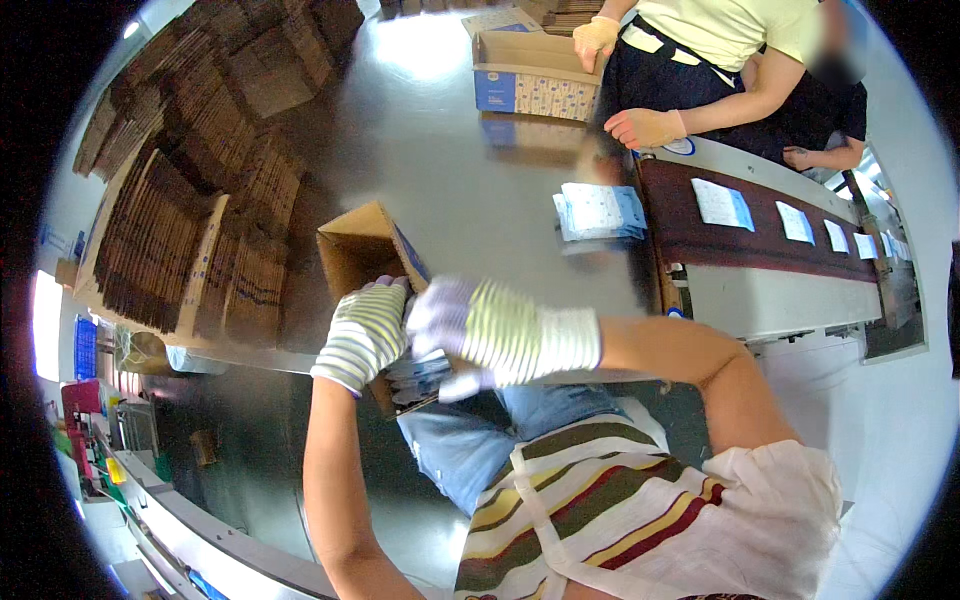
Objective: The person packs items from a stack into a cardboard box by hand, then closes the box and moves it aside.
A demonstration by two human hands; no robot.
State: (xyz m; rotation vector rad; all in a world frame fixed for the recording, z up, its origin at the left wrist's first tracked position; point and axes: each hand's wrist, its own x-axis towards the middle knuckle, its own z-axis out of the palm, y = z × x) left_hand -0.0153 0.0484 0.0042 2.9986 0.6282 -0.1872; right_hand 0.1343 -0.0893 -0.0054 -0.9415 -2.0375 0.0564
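Note:
A brown cardboard box (pixel 362 232) stands open in front of me at the table's near edge, its far end rising past my hands. My left hand (pixel 362 332), in a striped knit glove with purple fingertips, bends over the box's left side; its fingers are partly hidden. Across the box's right side reaches my right hand (pixel 475 325), gloved the same way and smeared by motion. Its thumb points down toward the near end, and whether it holds anything is hidden. Below the hands, blue-and-white packets (pixel 420 375) show inside the box.
Flattened cartons (pixel 150 250) stand packed on the left. A pile of packets (pixel 600 212) lies beside the conveyor belt (pixel 672 210), which carries several more. Across the grey table (pixel 420 110), a co-worker's gloved hand (pixel 597 42) touches a blue-printed box (pixel 545 92); another person stands behind.

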